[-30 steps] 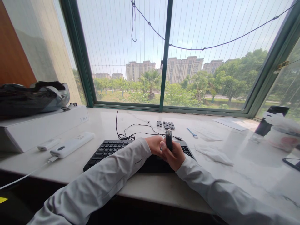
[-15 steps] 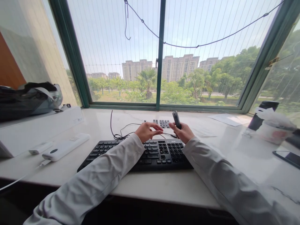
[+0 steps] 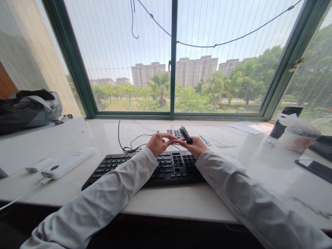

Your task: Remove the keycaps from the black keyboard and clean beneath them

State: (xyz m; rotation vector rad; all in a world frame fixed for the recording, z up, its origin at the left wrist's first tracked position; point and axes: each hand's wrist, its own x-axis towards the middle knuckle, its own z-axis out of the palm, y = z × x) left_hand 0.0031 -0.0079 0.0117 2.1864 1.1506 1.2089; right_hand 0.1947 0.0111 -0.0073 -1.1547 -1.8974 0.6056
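A black keyboard [image 3: 145,169] lies on the desk beneath my forearms. On its right side, the number pad [image 3: 190,159] shows bare sockets where keycaps are off. Over its back edge, my left hand [image 3: 158,143] has thumb and fingers pinched together, meeting the fingertips of my right hand. Whatever is between them is too small to make out. My right hand [image 3: 195,147] is wrapped round a short dark tool [image 3: 185,135] whose squared end points up and left; its exact kind is unclear. Just behind the hands, loose black keycaps [image 3: 171,132] lie in rows, partly hidden.
Black cable [image 3: 129,149] coils behind the keyboard. A small blue stick [image 3: 204,139] lies right of my right hand. White power bank [image 3: 67,162] and a white box [image 3: 44,141] are at left. A phone [image 3: 315,169] and a bagged tub [image 3: 298,135] stand right.
My hands have come together, so their fingertips now meet. The dark tool in my right hand has tipped to the left. The blue stick has come into sight. The view has shifted slightly.
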